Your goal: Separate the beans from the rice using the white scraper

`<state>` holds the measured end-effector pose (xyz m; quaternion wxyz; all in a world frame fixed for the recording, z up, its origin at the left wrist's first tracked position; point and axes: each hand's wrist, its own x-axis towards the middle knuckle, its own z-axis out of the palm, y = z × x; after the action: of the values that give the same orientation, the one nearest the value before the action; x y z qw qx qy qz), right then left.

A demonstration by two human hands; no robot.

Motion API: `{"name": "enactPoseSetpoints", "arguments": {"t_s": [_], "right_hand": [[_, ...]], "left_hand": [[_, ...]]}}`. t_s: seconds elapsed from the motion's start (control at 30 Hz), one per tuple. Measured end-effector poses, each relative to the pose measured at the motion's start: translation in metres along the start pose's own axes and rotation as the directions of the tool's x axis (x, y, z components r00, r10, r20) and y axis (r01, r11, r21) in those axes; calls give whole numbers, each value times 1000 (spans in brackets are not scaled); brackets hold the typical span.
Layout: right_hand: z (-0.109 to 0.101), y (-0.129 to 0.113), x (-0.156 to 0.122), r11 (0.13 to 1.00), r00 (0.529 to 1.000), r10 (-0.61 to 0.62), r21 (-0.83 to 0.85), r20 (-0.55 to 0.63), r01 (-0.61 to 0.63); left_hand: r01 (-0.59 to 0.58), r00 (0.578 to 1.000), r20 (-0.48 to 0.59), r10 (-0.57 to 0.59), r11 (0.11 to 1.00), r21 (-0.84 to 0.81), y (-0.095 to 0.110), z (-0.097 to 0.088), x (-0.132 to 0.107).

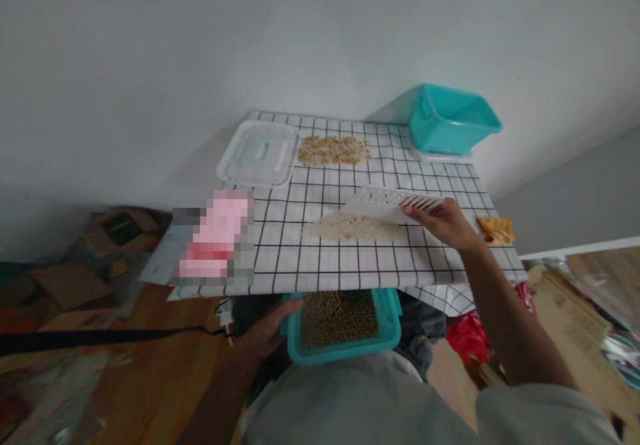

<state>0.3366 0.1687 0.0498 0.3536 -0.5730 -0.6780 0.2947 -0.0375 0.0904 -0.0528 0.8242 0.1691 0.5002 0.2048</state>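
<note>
My right hand [447,224] grips the right end of a white slotted plastic board [373,201], thumb on top. The board stands tilted along the far side of a flat pile of rice [345,227] with a few yellowish beans in it. My left hand [269,330] holds the left rim of a teal plastic bin [345,354], its thumb over the edge and its other fingers hidden. That bin is at my lap, against the table's front edge, with many round tan beans [337,318] inside. Farther back lies a mixed patch of beans and rice [334,150].
On the checked tablecloth [280,252] lie a clear lid [263,155] and a pixelated pink item [220,232] at left. A second teal bin [453,122] stands at back right, near a crumpled orange wrapper [495,230]. Cardboard boxes [73,292] sit on the floor.
</note>
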Motion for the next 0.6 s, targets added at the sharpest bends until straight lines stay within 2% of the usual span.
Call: {"name": "enactPoseSetpoints", "arguments": {"t_s": [0.17,0.27,0.43,0.6], "right_hand": [[1,2,12,998,1000,-1,63,-8,1],[1,3,14,996,1000,14,83,8,-15],[3,1,15,995,998,-5,100,59,-1],[4,-7,15,994,997,-25,105,69,17]], "left_hand": [[-17,999,-51,18,1000,21,-3,-2,-2],[3,999,-48,-2,1000,25,0,3,-4],[-41,998,-53,40,999,-12,6,11,-7],[18,999,-46,-18,1000,5,3,9,-6]]}}
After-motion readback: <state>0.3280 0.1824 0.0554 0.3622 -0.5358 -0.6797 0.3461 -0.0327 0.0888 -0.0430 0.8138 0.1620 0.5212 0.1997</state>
